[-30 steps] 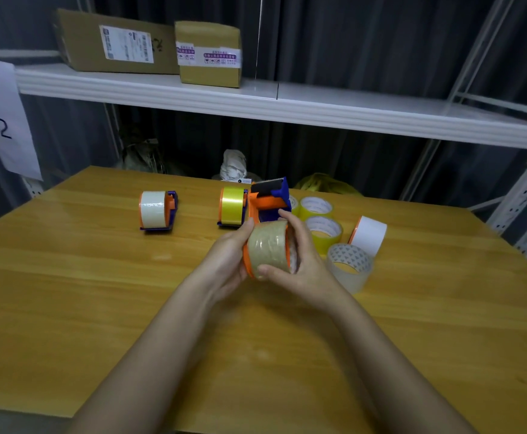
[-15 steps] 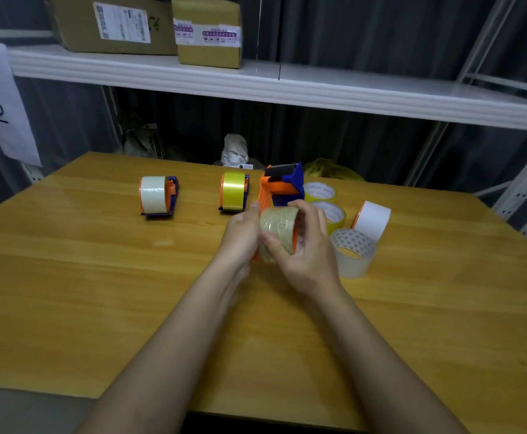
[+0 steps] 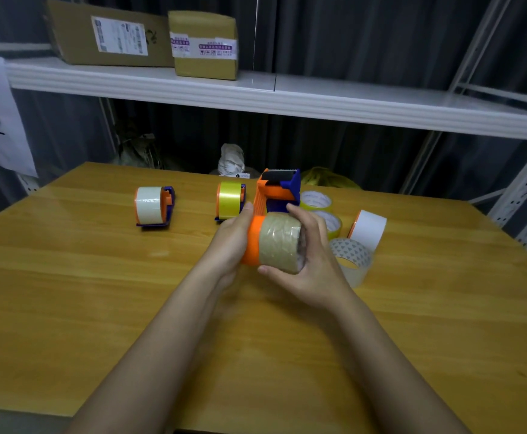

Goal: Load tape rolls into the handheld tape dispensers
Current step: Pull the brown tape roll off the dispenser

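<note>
Above the middle of the bench (image 3: 99, 292), the brown tape roll (image 3: 279, 242) sat between both hands on the orange dispenser (image 3: 263, 208). The left hand (image 3: 232, 242) gripped the dispenser's left side, fingers curled behind it. The right hand (image 3: 310, 264) wrapped the roll, thumb near, fingers over the far edge. Spare rolls (image 3: 354, 255) lay just right

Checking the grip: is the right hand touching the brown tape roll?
Touching. The head view shows the right hand wrapped around the brown tape roll, thumb beneath and fingers over it.
</note>
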A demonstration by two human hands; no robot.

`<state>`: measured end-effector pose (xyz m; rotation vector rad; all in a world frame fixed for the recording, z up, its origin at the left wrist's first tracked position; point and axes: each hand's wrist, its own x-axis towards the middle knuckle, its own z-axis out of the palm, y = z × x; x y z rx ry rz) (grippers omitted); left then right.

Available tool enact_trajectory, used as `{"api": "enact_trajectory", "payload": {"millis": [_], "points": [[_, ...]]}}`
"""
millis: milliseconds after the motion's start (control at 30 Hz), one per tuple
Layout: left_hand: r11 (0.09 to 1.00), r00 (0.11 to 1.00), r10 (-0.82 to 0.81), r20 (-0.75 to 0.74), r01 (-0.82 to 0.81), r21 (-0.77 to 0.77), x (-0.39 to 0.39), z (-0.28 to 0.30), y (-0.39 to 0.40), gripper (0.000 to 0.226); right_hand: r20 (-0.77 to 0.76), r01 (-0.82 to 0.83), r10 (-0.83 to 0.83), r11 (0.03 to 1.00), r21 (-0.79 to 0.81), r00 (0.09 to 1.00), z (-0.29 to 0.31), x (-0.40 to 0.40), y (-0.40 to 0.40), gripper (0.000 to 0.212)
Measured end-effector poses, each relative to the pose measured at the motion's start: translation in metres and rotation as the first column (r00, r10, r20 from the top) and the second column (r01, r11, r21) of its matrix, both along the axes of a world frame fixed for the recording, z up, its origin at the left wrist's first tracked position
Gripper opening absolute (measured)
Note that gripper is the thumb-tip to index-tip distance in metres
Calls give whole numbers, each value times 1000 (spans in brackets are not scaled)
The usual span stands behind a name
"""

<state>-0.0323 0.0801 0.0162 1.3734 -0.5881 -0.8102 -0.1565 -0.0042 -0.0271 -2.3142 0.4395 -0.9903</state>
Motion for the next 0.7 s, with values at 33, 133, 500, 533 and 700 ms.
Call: {"api": "enact_trajectory", "payload": {"millis": [33,133,500,533,700], "points": [[1000,1000,-9,-3,9,-25,0,2,1,36,32,3,-4,1000,19,999,0,1,0,90],[992,997,-50,65,57,-113,-4,6,5,35,176,-52,10,970,237,984,0,4,1,84],[975,984,35,175,6,-224,-8,1,9,36,131,-61,60,998,2,990,8,4,4,101],[981,989,28,142,0,-196,-9,2,9,37,125,-40,52,995,-96,991,8,3,2,97],[987,982,56,179,-27,-157,-13,2,10,44,184,-40,30,998,48,983,10,4,14,72]]}}
